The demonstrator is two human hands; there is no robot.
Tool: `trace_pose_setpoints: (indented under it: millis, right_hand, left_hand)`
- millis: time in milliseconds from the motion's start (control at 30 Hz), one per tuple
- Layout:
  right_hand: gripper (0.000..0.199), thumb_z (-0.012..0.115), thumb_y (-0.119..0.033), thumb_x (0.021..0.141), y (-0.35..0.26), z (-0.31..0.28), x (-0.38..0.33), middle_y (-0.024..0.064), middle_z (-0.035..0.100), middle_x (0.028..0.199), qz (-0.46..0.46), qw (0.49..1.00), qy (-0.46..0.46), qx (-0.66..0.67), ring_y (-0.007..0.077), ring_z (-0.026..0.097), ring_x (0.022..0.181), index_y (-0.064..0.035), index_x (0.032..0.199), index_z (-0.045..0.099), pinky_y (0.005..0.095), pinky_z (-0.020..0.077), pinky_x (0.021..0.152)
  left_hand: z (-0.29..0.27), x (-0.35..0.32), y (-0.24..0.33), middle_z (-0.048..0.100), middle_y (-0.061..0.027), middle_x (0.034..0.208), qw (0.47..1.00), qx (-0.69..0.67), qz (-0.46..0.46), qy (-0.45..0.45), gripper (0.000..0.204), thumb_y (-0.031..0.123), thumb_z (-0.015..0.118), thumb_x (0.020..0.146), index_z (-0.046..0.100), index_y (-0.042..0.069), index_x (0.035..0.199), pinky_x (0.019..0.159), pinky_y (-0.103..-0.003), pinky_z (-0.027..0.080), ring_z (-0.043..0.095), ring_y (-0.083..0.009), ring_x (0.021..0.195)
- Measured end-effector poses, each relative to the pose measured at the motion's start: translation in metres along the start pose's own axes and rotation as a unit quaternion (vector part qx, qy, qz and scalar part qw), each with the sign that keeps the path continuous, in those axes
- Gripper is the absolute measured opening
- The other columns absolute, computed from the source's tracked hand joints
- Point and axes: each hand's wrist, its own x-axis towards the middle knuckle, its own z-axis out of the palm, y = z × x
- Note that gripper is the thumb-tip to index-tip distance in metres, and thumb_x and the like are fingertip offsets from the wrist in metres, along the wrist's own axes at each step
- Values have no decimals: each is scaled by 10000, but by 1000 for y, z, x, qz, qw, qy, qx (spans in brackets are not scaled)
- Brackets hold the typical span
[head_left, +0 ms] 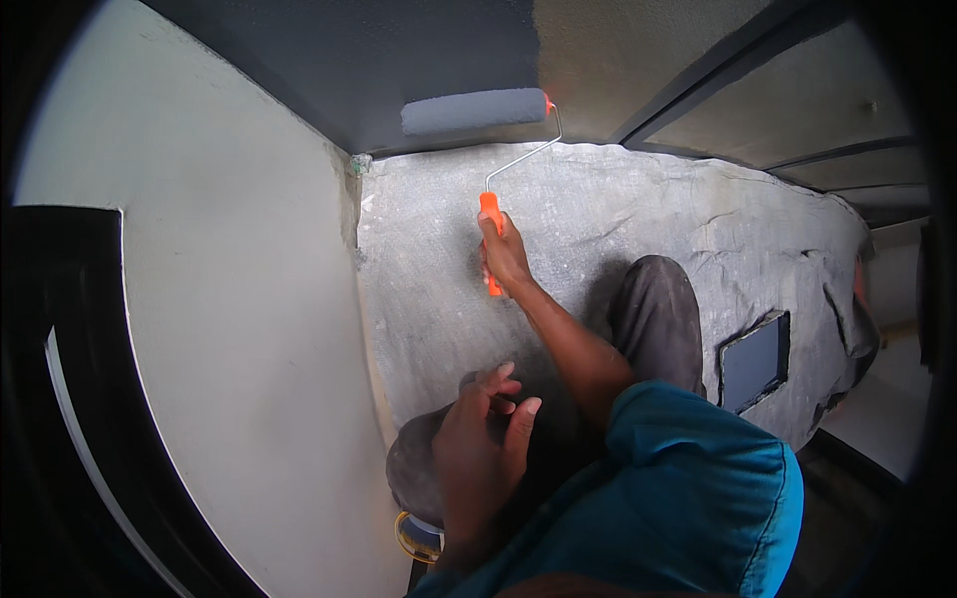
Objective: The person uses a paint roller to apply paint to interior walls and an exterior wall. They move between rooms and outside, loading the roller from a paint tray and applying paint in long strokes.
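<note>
In my right hand (505, 255) is a paint roller (489, 207), its orange handle wrapped by my fingers. The grey-coated roller sleeve (474, 112) lies against the lower part of the far wall (439, 50), joined to the handle by a bent wire frame. Dark grey paint covers the wall's left part, while the section to the right is a lighter brownish tone (618, 60). My left hand (485, 419) is held above my left knee, its fingers apart and slightly curled, with nothing in it.
A pale, wrinkled drop cloth (598, 199) covers the floor. On it at right sits a paint tray (755, 364) with grey paint. A light wall (209, 219) stands at left, beside a black door (60, 399). Part of a round container (419, 538) shows beneath my left leg.
</note>
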Motion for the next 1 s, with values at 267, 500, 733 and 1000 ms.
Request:
trace_pose_setpoints:
  millis: [267,500,733,1000]
  right_hand:
    - [369,529,-506,1037,45,-23,50,10,469,674,83,996,14,11,118,429,441,-150,996,441,328,393,377]
    - [389,539,-524,1027,46,-36,67,8,477,681,126,991,3,34,117,435,459,-144,988,462,342,415,407]
    - [383,544,-509,1034,36,-41,63,2,478,670,128,991,8,29,114,425,446,-138,987,463,331,417,400]
    - [352,551,-466,1047,-9,-38,16,10,470,667,104,994,7,44,109,419,419,-133,997,450,324,402,362]
  left_hand:
    - [9,-6,-1,720,-106,1013,1000,7,8,-7,409,160,778,903,627,27,1259,765,-364,562,703,-245,822]
    - [16,-10,-1,723,-114,1004,1000,20,4,12,398,153,784,896,630,44,1247,749,-372,566,709,-251,801]
    - [16,-6,6,739,-93,1023,999,35,-11,-5,383,75,745,928,631,28,1290,762,-294,545,701,-156,849]
    - [15,1,14,730,-76,1035,995,24,-95,14,362,109,713,953,633,48,1301,777,-304,544,694,-172,874]
